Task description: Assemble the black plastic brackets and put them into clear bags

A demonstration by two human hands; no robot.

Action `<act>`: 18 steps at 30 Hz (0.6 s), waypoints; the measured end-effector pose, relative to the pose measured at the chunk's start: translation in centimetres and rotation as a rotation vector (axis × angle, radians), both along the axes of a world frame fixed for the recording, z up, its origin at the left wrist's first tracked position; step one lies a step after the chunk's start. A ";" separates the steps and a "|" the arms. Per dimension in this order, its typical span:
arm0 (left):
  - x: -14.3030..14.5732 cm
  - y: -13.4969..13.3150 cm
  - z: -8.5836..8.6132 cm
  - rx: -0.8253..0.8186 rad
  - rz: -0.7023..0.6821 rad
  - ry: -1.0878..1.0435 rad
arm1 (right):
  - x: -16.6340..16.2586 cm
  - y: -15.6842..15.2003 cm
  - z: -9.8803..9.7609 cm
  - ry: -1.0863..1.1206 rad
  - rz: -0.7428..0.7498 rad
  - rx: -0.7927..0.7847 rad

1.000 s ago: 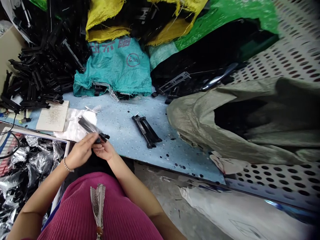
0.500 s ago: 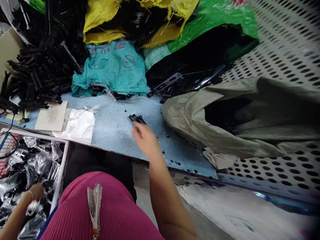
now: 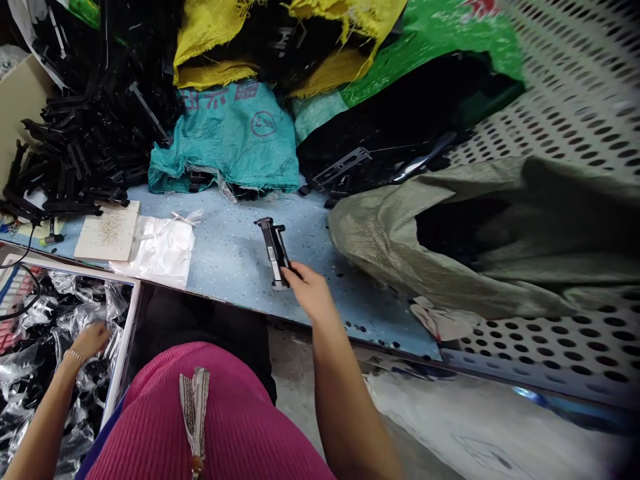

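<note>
My right hand (image 3: 311, 292) is closed on the near right end of a long black plastic part with silvery strips (image 3: 274, 253). The part lies over the blue speckled tabletop (image 3: 225, 253), its far end pointing away from me. On the left, my left hand (image 3: 93, 340) hovers over a bin of black parts in clear plastic bags (image 3: 60, 393). Its fingers are curled, and nothing shows in them. Left of the black part lies a stack of clear plastic bags (image 3: 163, 250), beside a pale square board (image 3: 107, 230).
A heap of black parts (image 3: 75, 140) fills the back left. Teal (image 3: 230, 140), yellow (image 3: 213, 40) and green (image 3: 435, 40) woven sacks stand along the back, several holding black parts. An open grey-green sack (image 3: 380, 233) lies at the right, by a perforated panel (image 3: 575, 80).
My right hand has drawn back toward me and to the right, uncovering more of the black part. My left hand has moved up and rightward over the bin. The view has shifted slightly.
</note>
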State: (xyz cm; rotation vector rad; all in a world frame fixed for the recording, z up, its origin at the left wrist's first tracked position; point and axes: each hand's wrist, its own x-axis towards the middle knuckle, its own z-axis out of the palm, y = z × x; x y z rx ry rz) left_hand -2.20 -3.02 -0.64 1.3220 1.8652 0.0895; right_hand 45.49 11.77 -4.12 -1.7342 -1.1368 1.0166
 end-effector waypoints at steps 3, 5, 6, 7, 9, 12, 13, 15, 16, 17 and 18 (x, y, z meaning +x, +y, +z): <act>4.9 6.9 0.5 0.274 -0.047 -0.020 | -4.6 -0.3 0.3 0.216 0.074 -0.038; 9.2 11.3 0.8 0.544 -0.123 0.083 | -7.5 -0.5 0.7 0.448 0.118 -0.078; 11.1 13.0 0.7 0.605 -0.133 0.157 | -8.8 -0.5 1.0 0.553 0.134 -0.098; 12.5 14.5 0.5 0.621 -0.144 0.204 | -9.8 -0.5 1.3 0.632 0.148 -0.115; 13.7 16.3 -0.1 0.612 -0.124 0.194 | -11.2 -0.6 2.0 0.718 0.183 -0.144; 12.0 17.1 -1.2 0.583 0.047 -0.068 | -12.5 -0.4 2.8 0.837 0.258 -0.210; 11.2 17.2 -1.4 0.562 0.128 -0.180 | -13.0 -0.3 2.9 0.878 0.284 -0.229; 9.9 17.3 -1.5 0.511 0.262 -0.380 | -14.4 0.4 3.1 0.950 0.339 -0.253; 9.6 17.3 -1.5 0.491 0.296 -0.458 | -15.3 0.9 3.1 0.982 0.372 -0.263; 9.5 17.3 -1.4 0.481 0.313 -0.517 | -16.3 1.5 3.1 1.013 0.406 -0.277; 9.5 17.4 -1.3 0.477 0.322 -0.555 | -17.4 2.2 3.0 1.041 0.432 -0.297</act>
